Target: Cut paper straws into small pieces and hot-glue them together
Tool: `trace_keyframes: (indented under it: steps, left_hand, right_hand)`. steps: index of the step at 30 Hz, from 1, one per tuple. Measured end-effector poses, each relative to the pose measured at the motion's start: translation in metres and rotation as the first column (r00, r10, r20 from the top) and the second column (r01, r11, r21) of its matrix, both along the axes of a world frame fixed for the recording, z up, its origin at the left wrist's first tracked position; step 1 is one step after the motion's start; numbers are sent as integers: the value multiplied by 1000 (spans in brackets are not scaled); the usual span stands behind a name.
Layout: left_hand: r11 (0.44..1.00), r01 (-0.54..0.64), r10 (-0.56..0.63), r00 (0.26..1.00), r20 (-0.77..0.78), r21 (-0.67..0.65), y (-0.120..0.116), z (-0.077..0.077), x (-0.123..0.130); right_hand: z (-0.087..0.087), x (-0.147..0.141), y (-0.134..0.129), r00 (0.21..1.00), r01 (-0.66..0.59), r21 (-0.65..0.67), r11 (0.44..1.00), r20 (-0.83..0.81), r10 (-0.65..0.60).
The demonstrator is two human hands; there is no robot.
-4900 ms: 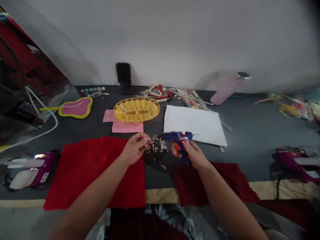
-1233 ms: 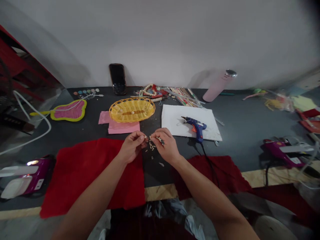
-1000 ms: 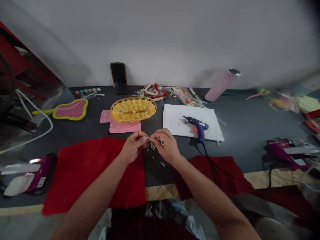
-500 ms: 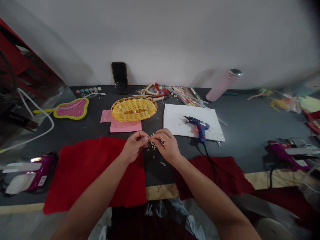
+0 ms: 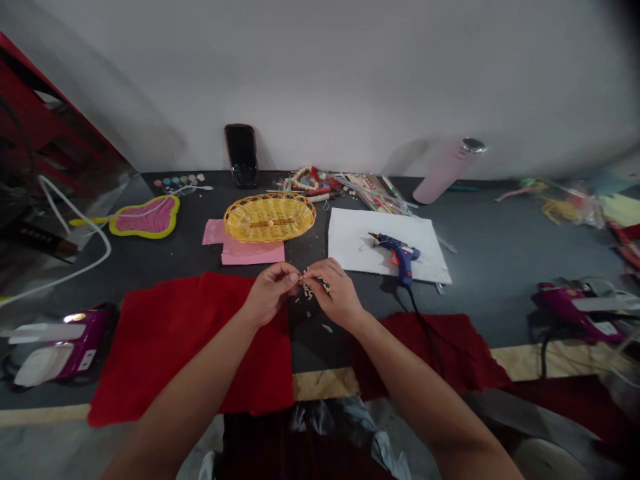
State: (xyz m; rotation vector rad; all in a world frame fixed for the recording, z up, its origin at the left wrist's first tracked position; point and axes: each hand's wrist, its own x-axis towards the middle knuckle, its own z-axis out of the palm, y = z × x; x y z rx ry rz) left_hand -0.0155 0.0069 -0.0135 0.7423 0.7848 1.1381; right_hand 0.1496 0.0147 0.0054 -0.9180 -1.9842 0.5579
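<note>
My left hand (image 5: 273, 290) and my right hand (image 5: 333, 287) meet fingertip to fingertip over the dark table. Both are closed in a pinch on a tiny item between them, too small to name. Small pale pieces (image 5: 307, 291) lie scattered below and beside my right fingers. Behind my left hand, a yellow woven basket (image 5: 270, 230) rests partly on pink sheets (image 5: 253, 253). To the right, a blue glue gun (image 5: 397, 255) lies on a white board (image 5: 345, 240), its cord running toward the front edge.
Red cloth (image 5: 175, 340) covers the left front; a darker red cloth (image 5: 450, 347) lies at right. A phone (image 5: 241, 155) leans on the wall near sticks (image 5: 370, 193) and a pink bottle (image 5: 447, 172). Purple devices (image 5: 85, 343) sit at both sides, with a white cable (image 5: 107, 243) at left.
The whole view has shifted very slightly. Both hands keep their pinch at nearly the same place.
</note>
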Motion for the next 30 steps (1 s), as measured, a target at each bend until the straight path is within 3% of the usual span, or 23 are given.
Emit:
trace_keyframes:
  steps: [12, 18, 26, 30]
  left_hand:
    - [1000, -5, 5, 1000, -20, -1, -1, 0, 0]
    - [1000, -7, 7, 1000, -8, -21, 0, 5, -1]
    - [992, 109, -107, 994, 30, -60, -3, 13, -3]
    - [989, 136, -135, 990, 28, -53, -3, 12, -3]
  right_hand:
    - [0, 1, 0, 999, -5, 10, 1000, 46, 5]
    - [-2, 3, 0, 997, -11, -90, 996, -81, 4]
    - [8, 6, 0, 970, -236, -256, 937, -120, 212]
    - [7, 6, -1, 965, -250, -255, 934, -144, 219]
